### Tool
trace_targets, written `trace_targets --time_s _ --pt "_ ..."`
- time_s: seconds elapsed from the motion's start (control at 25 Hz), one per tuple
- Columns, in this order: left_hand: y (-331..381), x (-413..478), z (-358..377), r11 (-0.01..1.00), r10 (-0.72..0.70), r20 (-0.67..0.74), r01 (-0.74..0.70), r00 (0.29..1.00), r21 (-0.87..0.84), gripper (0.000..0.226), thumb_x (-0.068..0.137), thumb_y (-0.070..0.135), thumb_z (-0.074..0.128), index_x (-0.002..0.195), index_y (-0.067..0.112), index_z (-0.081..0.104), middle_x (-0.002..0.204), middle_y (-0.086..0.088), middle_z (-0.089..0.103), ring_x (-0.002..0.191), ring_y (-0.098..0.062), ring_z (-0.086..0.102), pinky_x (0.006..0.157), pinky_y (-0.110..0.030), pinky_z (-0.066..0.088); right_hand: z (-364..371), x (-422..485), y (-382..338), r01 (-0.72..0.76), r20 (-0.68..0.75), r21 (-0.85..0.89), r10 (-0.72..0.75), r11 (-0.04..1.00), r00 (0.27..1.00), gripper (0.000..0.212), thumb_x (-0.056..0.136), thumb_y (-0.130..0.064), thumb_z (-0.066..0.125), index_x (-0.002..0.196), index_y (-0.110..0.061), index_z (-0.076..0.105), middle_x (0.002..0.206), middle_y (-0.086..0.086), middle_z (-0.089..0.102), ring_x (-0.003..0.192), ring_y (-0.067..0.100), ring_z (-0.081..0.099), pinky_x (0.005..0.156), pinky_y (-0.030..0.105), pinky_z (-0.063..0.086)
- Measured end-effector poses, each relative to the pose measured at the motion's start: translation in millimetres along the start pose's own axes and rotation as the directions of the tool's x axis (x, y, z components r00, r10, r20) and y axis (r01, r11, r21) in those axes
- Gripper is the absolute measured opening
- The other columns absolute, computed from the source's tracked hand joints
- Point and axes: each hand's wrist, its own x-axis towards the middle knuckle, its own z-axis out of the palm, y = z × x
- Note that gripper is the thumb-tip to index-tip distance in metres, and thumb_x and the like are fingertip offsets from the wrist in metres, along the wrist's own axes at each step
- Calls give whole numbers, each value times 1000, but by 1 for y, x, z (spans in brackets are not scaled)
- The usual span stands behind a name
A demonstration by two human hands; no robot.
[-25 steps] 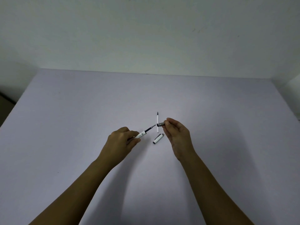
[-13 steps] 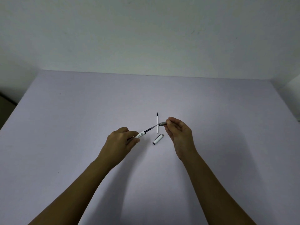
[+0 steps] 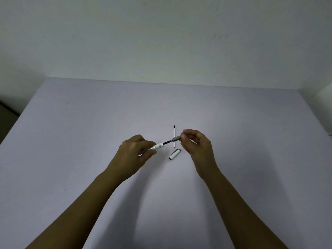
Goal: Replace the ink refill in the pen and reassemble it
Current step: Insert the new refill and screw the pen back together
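Our left hand is closed around the white pen barrel, with the thumb and the first fingers pressed on it, and the barrel points up and to the right. Our right hand pinches the grey tip section between the thumb and the forefinger; the other fingers are curled loosely and hold nothing. Between the barrel and the grey section we see a dark, thin piece of the ink refill, so the two parts are apart but joined by the refill, which goes into the barrel mouth. Both parts are held in the air, a little above the table.

Just behind the hands a second refill, white with a dark point, lies on the table and points away from us. The pen cap lies near it, a little closer to us, between the two hands.

We judge that the task is somewhere in the middle. The cap is off and the tip section is unscrewed, this much is done. We cannot tell from this view if the refill in the barrel is the old one or the new one. In any case it is left to seat a refill fully, to screw the grey section to the barrel, and to put the cap on again.
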Motion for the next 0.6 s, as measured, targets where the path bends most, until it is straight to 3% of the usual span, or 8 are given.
trace_targets --time_s 0.28,0.6 --pt "7 2 -9 999 37 24 -37 999 5 17 85 19 64 101 22 69 79 -3 59 68 -17 54 62 -32 45 -2 -5 -4 50 61 -97 -44 994 997 12 84 -8 65 93 -15 66 88 0 67 77 -2 66 69 11 50" --pt "14 13 -13 997 75 16 -75 997 -3 12 87 21 62 96 22 68 64 -2 60 59 -11 48 57 -28 40 1 -4 -18 105 168 -131 -83 986 982 16 83 -5 64 90 -20 65 92 -3 68 83 0 67 72 12 50"
